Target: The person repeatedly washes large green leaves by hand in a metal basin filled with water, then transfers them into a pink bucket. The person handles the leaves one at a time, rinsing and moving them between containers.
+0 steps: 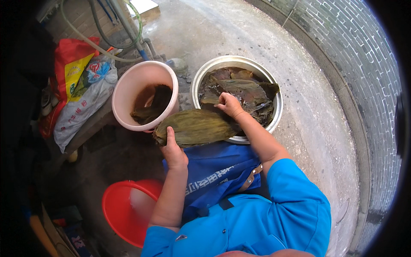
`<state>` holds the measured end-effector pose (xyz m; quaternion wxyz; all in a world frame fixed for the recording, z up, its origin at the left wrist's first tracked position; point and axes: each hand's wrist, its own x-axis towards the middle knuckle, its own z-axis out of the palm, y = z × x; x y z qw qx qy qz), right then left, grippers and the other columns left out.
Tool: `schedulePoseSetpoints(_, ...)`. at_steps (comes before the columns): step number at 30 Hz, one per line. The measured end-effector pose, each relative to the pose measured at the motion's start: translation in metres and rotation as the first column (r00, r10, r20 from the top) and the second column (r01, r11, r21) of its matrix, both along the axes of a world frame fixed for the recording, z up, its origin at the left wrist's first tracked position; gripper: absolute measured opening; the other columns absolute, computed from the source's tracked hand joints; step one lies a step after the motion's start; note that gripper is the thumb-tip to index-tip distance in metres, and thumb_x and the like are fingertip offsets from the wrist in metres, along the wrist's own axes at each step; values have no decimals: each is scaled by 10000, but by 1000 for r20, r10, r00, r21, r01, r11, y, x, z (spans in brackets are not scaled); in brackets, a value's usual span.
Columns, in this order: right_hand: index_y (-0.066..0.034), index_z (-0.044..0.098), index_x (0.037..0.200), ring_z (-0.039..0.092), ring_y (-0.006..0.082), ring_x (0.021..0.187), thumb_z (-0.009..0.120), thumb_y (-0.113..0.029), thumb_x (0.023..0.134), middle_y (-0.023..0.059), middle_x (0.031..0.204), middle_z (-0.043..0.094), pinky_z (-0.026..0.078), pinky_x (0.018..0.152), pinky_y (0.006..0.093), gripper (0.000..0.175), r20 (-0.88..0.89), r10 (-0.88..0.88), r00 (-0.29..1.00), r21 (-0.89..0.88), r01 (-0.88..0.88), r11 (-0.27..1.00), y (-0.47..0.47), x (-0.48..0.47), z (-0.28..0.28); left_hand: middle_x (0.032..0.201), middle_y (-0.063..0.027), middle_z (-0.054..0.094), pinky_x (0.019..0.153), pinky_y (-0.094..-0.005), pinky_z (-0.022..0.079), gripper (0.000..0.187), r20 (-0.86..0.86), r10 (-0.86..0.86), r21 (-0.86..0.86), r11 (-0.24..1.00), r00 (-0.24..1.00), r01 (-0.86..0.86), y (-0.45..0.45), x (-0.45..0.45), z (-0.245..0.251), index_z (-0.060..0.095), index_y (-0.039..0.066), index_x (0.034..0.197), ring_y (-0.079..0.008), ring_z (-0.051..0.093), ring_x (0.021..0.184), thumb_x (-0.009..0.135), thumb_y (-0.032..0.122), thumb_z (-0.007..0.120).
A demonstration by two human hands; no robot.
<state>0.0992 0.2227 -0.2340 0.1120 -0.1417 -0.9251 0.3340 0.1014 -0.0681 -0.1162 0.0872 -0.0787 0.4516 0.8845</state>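
Observation:
My left hand grips one end of a stack of broad greenish-brown leaves, thumb on top. The stack spans from beside the pink bucket to the rim of the round metal basin. Over that basin is my right hand, its fingers curled together at the edge of a wet leaf; how firmly they pinch it is hard to tell. Dark soaked leaves fill the basin in brown liquid. In the pink plastic bucket more dark leaves lie in brown liquid.
A red plastic basin stands tilted at lower left. A blue apron covers my lap. Plastic sacks lie left of the pink bucket, with hoses and a pipe behind. A brick wall runs along the right.

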Motion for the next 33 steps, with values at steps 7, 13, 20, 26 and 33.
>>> schedulePoseSetpoints(7, -67, 693, 954, 672, 295, 918, 751, -165, 761, 124, 920, 692, 528, 808, 381, 224, 270, 244, 931, -94, -226, 969, 26, 3, 13, 1328, -68, 546, 1013, -338, 444, 409, 0, -20, 32, 999, 1000, 20, 0, 0, -1, 490, 26, 1346, -182, 543, 1183, 986, 180, 609)
schedulePoseSetpoints(13, -42, 659, 887, 673, 267, 853, 766, -167, 767, 118, 879, 697, 525, 767, 371, 204, 278, 168, 946, -256, -95, 962, 26, -1, 16, 1332, -65, 546, 1025, -339, 434, 414, -9, -7, 15, 1000, 1000, 7, 0, 0, 1, 485, 27, 1350, -183, 534, 1193, 986, 178, 610)
schedulePoseSetpoints(20, -59, 681, 891, 648, 306, 867, 731, -206, 841, 116, 897, 677, 523, 794, 396, 164, -36, 185, 982, -4, -185, 983, 16, 6, 12, 1328, -60, 547, 1010, -333, 443, 412, 20, -14, 1, 1000, 1000, 14, 0, 0, 0, 493, 37, 1346, -178, 538, 1188, 983, 189, 614)
schedulePoseSetpoints(26, -90, 667, 905, 601, 313, 969, 693, -259, 836, 109, 963, 644, 500, 877, 403, 185, 48, 235, 971, 337, -237, 911, 0, 18, 2, 1307, -53, 559, 993, -335, 454, 409, -3, -15, -10, 1000, 1000, 15, 0, -1, -1, 507, 47, 1333, -175, 548, 1174, 978, 209, 626)
schedulePoseSetpoints(33, -101, 652, 943, 591, 317, 970, 630, -138, 827, 111, 961, 628, 495, 897, 401, 124, -4, 155, 988, 340, -145, 929, -5, 14, -8, 1287, -50, 576, 979, -341, 464, 400, 25, -11, -9, 1000, 1000, 11, 1, 1, 4, 522, 51, 1316, -178, 562, 1157, 973, 221, 636)
